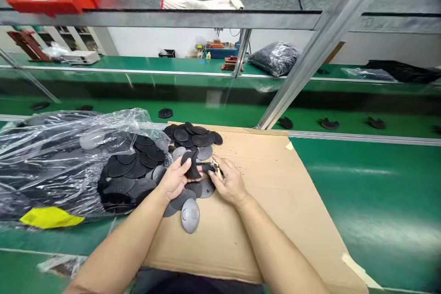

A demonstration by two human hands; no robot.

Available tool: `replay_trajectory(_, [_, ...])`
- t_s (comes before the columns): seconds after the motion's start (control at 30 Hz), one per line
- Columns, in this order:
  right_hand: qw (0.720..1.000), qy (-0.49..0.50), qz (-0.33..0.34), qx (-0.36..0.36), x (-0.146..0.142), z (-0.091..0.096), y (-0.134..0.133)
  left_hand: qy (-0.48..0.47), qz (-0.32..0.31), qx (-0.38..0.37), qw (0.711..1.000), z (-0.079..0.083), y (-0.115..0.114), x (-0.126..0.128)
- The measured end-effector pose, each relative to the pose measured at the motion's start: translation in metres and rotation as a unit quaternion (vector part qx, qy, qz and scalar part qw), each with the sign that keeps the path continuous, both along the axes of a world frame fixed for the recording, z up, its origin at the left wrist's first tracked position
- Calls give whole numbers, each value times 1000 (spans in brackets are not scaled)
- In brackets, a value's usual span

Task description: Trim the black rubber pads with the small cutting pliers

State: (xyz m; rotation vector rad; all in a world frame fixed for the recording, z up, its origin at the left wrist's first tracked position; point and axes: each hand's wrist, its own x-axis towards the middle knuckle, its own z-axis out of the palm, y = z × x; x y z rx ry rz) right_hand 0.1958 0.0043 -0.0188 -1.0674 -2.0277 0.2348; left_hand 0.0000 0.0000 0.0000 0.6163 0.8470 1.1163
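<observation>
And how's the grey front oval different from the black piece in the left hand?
The oval looks light grey; the piece looks black. The oval lies loose and untouched; the piece is gripped by the left hand. The oval shows markings; on the piece I can't make any out. Both have curved edges.

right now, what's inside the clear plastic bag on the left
A pile of black oval pieces, visible at the right end of the clear plastic bag. Top pieces cover those beneath, and shiny film obscures what lies farther left.
</observation>
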Motion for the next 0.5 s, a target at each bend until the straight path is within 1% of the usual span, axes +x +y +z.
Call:
replay_trajectory(0.13, [999,-26,8,25,-2,-2,0,-12,25,-15,1000,0,0,-2])
replay_trajectory(0.27, [998,-55,6,28,-2,-1,-1,-28,20,-24,999,2,1,-3])
replay_trajectory(0.5, [996,-83,4,26,-3,1,-3,-23,8,-22,999,1,0,-3])
